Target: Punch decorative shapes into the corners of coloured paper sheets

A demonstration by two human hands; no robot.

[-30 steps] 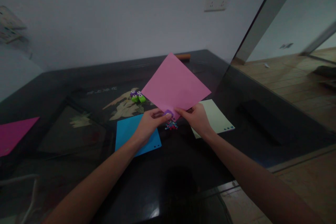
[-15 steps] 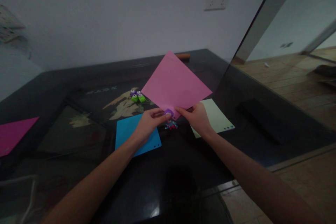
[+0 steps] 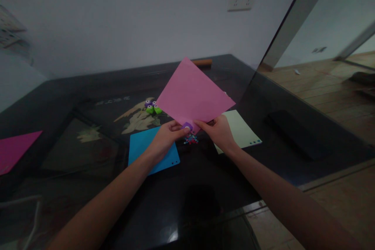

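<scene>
L hand [image 3: 166, 137], ctr of frame, grips purple craft punch [image 3: 186, 125], thumb on top, at btm corner of pink paper [image 3: 195, 93]; R hand [image 3: 220, 132] pinches same sheet nr that corner. Star confetti [image 3: 191, 139] just below punch in frame; blue paper [image 3: 140, 142] lower L of ctr, pale green paper [image 3: 240, 129] R of ctr.

Your left hand [image 3: 165, 137] partly hides the purple punch [image 3: 186, 125] and blue paper [image 3: 141, 143]; the left edge crops the magenta sheet [image 3: 18, 150].
</scene>
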